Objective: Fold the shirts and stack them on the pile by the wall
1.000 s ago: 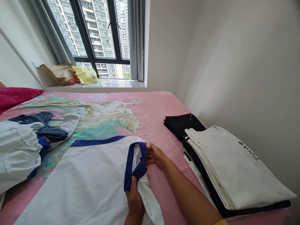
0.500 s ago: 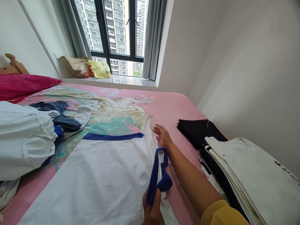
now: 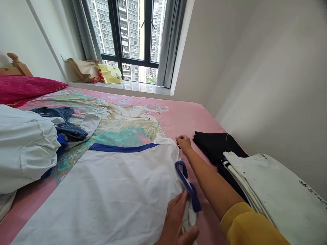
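Note:
A white shirt [image 3: 114, 183] with a blue hem band lies spread out in front of me. Its blue collar [image 3: 187, 183] stands up along the right edge. My left hand [image 3: 176, 219] rests on the cloth beside the collar, fingers stretched out and thumb apart. At the shirt's far right corner, my right hand [image 3: 184, 142] has its fingers pinched together on the white edge; the exact grip is small in view.
Folded black cloth [image 3: 219, 144] and a stack of folded clothes [image 3: 276, 187] lie on the right. Crumpled white clothing [image 3: 28, 149] and blue jeans [image 3: 68, 131] sit on the left of the pink bed sheet [image 3: 189, 115]. A red pillow [image 3: 30, 88] and window are beyond.
My left hand has let go of the collar and flattened onto the shirt. The collar has shifted right. My right hand has closed its fingers and moved slightly right, with the shirt's far corner drawn right.

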{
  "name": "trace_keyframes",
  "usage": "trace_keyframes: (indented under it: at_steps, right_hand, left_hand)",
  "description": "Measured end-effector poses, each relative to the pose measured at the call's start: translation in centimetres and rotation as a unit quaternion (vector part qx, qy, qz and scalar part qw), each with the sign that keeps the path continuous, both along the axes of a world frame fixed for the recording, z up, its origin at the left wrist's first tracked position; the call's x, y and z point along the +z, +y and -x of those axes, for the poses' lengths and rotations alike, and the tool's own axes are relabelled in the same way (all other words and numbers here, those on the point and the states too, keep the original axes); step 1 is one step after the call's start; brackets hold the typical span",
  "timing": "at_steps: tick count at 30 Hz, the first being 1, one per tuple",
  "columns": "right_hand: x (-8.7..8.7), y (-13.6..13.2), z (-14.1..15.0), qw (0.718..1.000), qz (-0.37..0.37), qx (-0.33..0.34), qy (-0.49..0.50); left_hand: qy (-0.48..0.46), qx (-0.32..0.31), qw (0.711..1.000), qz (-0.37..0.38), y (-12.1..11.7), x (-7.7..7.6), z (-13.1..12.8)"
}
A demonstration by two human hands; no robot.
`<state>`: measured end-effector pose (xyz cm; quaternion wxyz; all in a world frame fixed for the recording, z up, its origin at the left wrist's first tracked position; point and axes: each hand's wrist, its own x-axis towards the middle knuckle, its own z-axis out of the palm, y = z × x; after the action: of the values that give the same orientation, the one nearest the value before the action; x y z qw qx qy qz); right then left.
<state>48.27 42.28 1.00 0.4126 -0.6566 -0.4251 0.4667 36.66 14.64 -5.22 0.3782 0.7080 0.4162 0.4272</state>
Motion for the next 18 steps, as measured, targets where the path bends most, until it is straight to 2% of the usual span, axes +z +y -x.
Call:
trace_keyframes:
  at_steps: [2,5,7,10,14,18]
  right_hand:
    - [0.0,0.3,-2.0,0.999,0.015,-0.010,-0.030]
    - [-1.1,-0.3,-3.9,0.995,0.069,0.027,-0.062]
    - [-1.9,-0.7,-3.9,0.992,0.087,0.058,-0.076]
    - [-2.8,-0.5,-3.0,0.991,0.067,0.075,-0.092]
    - [-2.8,0.6,-3.0,0.992,0.020,0.040,-0.116]
    - [-2.6,0.9,-4.6,0.990,0.058,0.036,-0.124]
  left_hand:
    - [0.057,-0.072,0.995,-0.042,0.7,1.1,0.0]
    - [0.097,-0.084,0.991,-0.049,1.1,2.1,-0.2]
    - [0.105,-0.086,0.990,-0.048,1.1,2.3,-0.3]
    - [0.111,-0.075,0.989,-0.055,1.1,2.0,-0.5]
    - [0.116,-0.058,0.988,-0.085,1.3,1.2,-0.6]
    - [0.146,-0.063,0.983,-0.095,1.6,0.7,-0.7]
